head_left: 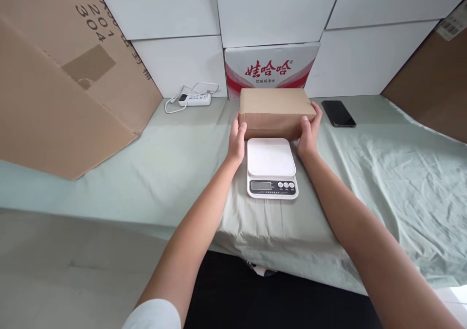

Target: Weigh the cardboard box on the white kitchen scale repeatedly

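A closed brown cardboard box (274, 109) lies on the pale green cloth (175, 164) just behind a white digital kitchen scale (270, 166). My left hand (238, 139) presses against the box's left end and my right hand (309, 132) against its right end, so the box is gripped between them. The scale's platform is bare and its display faces me. Whether the box rests on the cloth or is slightly raised, I cannot tell.
A red-and-white printed carton (272, 69) stands behind the box against stacked white cartons. A black phone (338, 113) lies to the right, a white power strip with cable (195, 98) to the left. Large brown cardboard sheets (65, 76) lean at the left and at the far right.
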Motion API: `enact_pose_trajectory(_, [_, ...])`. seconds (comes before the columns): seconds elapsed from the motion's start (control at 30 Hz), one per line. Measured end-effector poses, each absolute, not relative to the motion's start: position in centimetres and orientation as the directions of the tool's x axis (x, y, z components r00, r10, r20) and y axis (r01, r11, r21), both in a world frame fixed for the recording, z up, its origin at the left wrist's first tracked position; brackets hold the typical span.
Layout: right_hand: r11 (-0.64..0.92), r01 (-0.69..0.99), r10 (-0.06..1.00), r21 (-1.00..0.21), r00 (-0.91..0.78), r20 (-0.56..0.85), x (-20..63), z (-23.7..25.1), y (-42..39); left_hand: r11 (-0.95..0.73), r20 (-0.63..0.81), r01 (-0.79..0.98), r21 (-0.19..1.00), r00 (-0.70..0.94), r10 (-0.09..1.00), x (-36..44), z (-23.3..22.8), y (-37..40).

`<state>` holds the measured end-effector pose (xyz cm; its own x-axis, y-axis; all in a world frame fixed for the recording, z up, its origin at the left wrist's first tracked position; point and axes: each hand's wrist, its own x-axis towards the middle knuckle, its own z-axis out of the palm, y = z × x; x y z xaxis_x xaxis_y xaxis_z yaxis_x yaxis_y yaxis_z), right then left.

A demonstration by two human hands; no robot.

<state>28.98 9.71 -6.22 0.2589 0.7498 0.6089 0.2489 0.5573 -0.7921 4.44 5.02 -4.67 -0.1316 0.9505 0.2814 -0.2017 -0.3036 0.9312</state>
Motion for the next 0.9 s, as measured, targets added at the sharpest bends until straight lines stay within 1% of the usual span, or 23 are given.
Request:
enact_pose_trajectory(0.17, [0.541, 0.272, 0.748, -0.796, 0.276, 0.603, 29.2, -6.6, 10.0, -0.315, 0.295, -0.190, 0.930, -0.125, 0.947, 4.5, -5.3, 5.7])
enact_pose_trajectory(0.27, [0.529, 0.251, 0.762, -0.811, 0.281, 0.584, 29.3, -6.8, 10.1, -0.303, 0.281, -0.175, 0.937, -0.138, 0.950, 4.2, -5.5, 5.9])
enact_pose_trajectory(0.37, [0.506, 0.186, 0.779, -0.842, 0.319, 0.539, 29.5, -7.1, 10.4, -0.272, 0.244, -0.180, 0.946, -0.163, 0.956, 3.8, -5.6, 6.0])
enact_pose_trajectory(0.47, [0.447, 0.092, 0.817, -0.890, 0.362, 0.448, 29.8, -7.4, 10.8, -0.257, 0.219, -0.184, 0.949, -0.204, 0.954, 3.4, -5.8, 6.3])
enact_pose_trajectory(0.53, [0.425, 0.070, 0.831, -0.902, 0.364, 0.420, 29.9, -7.3, 10.8, -0.257, 0.214, -0.179, 0.950, -0.230, 0.949, 3.2, -6.0, 6.4])
enact_pose_trajectory(0.6, [0.437, 0.096, 0.825, -0.894, 0.352, 0.441, 29.9, -7.2, 10.5, -0.260, 0.215, -0.181, 0.948, -0.235, 0.948, 3.2, -6.1, 6.5])
enact_pose_trajectory(0.77, [0.492, 0.191, 0.815, -0.849, 0.241, 0.527, 29.2, -6.4, 9.4, -0.278, 0.237, -0.215, 0.936, -0.195, 0.952, 3.5, -6.1, 6.5])
enact_pose_trajectory(0.9, [0.473, 0.185, 0.816, -0.861, 0.277, 0.508, 28.5, -6.0, 9.1, -0.283, 0.243, -0.234, 0.930, -0.187, 0.952, 3.4, -6.1, 6.9])
